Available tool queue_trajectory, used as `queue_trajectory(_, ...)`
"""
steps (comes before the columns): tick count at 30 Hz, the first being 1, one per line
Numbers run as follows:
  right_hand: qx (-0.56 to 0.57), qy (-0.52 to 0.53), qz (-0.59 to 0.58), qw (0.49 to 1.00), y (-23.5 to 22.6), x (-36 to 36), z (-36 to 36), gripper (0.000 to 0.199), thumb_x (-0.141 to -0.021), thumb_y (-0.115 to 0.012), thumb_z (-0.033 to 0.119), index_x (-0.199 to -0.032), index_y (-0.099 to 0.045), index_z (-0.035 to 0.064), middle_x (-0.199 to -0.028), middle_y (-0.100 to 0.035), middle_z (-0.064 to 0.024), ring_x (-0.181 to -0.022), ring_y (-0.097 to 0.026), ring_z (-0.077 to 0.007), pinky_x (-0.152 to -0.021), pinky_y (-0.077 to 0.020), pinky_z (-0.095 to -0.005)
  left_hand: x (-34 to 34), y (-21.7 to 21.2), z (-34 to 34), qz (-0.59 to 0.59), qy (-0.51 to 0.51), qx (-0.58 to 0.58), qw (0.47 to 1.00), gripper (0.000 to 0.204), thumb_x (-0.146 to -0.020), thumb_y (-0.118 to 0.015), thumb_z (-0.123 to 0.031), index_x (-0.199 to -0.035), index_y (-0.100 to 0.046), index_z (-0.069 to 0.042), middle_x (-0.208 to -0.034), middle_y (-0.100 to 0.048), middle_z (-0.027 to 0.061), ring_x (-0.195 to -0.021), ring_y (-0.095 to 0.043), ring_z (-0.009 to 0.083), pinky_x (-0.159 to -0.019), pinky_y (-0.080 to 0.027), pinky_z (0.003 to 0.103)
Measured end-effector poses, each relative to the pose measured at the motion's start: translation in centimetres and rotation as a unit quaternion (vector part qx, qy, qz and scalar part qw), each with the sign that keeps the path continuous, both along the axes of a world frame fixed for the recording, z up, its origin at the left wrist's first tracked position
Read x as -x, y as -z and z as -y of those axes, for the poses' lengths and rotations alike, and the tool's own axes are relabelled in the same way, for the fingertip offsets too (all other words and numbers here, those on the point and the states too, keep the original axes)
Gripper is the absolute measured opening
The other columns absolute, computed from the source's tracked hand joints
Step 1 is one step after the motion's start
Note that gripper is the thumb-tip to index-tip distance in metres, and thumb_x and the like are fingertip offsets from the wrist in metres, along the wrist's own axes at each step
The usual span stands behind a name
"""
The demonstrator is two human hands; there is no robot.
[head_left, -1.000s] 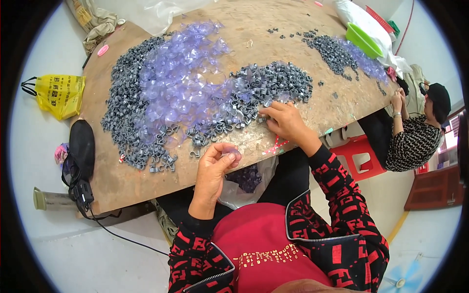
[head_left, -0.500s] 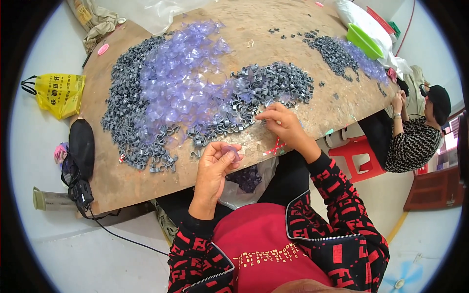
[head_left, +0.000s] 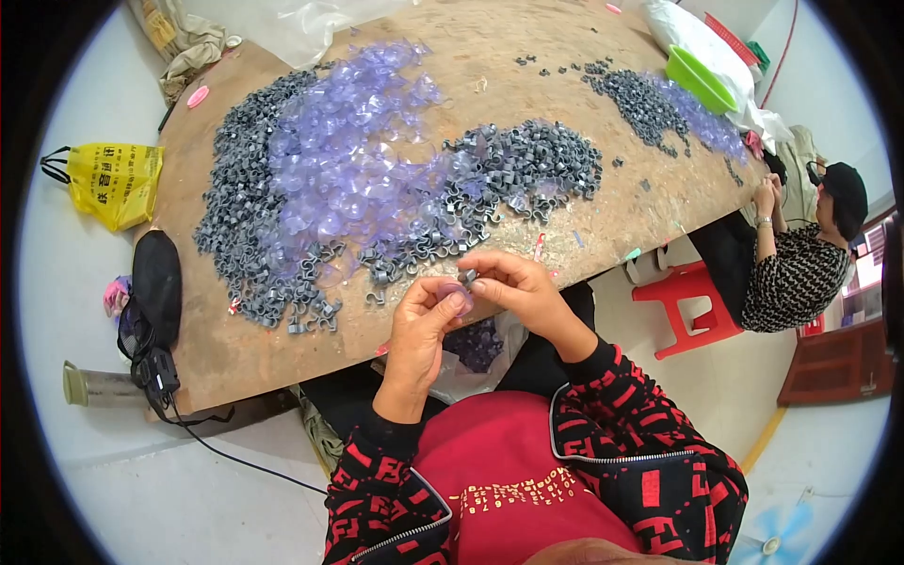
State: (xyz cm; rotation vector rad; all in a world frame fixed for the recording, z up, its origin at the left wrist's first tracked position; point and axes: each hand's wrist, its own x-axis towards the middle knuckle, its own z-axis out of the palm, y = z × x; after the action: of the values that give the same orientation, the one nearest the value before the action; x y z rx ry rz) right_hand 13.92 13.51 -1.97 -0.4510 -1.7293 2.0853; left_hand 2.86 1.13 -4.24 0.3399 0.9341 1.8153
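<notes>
Bags and wrappings around the table

A yellow plastic bag (head_left: 113, 182) with dark print and black handles lies on the floor off the table's (head_left: 603, 217) left edge. A crumpled clear plastic bag (head_left: 306, 26) sits at the far edge, with a printed tan sack (head_left: 179, 42) bunched at the far left corner. A white plastic sack (head_left: 702, 47) rests along the far right corner. No screens or signs can be made out.

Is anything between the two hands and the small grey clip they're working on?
Nothing visible: the left hand and right hand meet at the grey clip, pinching it above the table edge.
</notes>
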Motion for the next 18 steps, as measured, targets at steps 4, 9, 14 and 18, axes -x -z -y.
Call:
queue_trajectory(4, -0.178, -0.014, 0.011, 0.984, 0.1, -0.4, 0.1, 0.024, -0.085, -0.057, 0.007, -0.108, -0.056, 0.0018, -0.095, -0.057, -0.0021, -0.085, -0.055, -0.0081, -0.077, -0.0439, -0.0229, -0.2, -0.3, 0.2, -0.029, -0.011, 0.003, 1.0, 0.012, -0.082, -0.061, -0.005, -0.093, -0.056, -0.005, -0.085, -0.058, 0.0017, -0.077, -0.056, 0.0111, -0.067, -0.045, 0.022)
queue_trajectory(9, -0.072, 0.005, 0.007, 0.997, 0.1, -1.1, -0.3, 0.025, -0.087, -0.054, 0.007, -0.11, -0.054, 0.0018, -0.098, -0.058, -0.0077, -0.083, -0.056, -0.0105, -0.077, -0.0451, -0.0253, 0.0, -0.9, 0.0, -0.001, 0.0, -0.006, 1.0, 0.013, -0.083, -0.06, -0.007, -0.096, -0.055, -0.006, -0.089, -0.058, 0.0022, -0.077, -0.057, 0.0112, -0.069, -0.048, 0.023)
queue_trajectory(14, 0.143, 0.015, -0.11, 0.983, -1.8, -0.3, -1.1, 0.024, -0.089, -0.051, 0.009, -0.112, -0.051, 0.0029, -0.101, -0.059, -0.0121, -0.081, -0.058, -0.0149, -0.076, -0.0472, -0.0288, 1.8, -0.8, -1.1, 0.201, 0.028, -0.131, 0.97, 0.013, -0.085, -0.058, -0.008, -0.098, -0.054, -0.008, -0.093, -0.058, 0.0045, -0.077, -0.06, 0.0127, -0.069, -0.05, 0.024)
queue_trajectory(18, 0.101, 0.039, -0.129, 0.986, -2.4, -0.2, -0.9, 0.023, -0.085, -0.055, 0.005, -0.108, -0.052, 0.0023, -0.095, -0.058, -0.0082, -0.08, -0.057, -0.0136, -0.075, -0.0466, -0.027, 1.2, -2.1, -1.8, 0.287, 0.06, -0.148, 0.944, 0.011, -0.086, -0.056, -0.008, -0.097, -0.054, -0.007, -0.093, -0.059, 0.0062, -0.079, -0.06, 0.0126, -0.068, -0.052, 0.024)
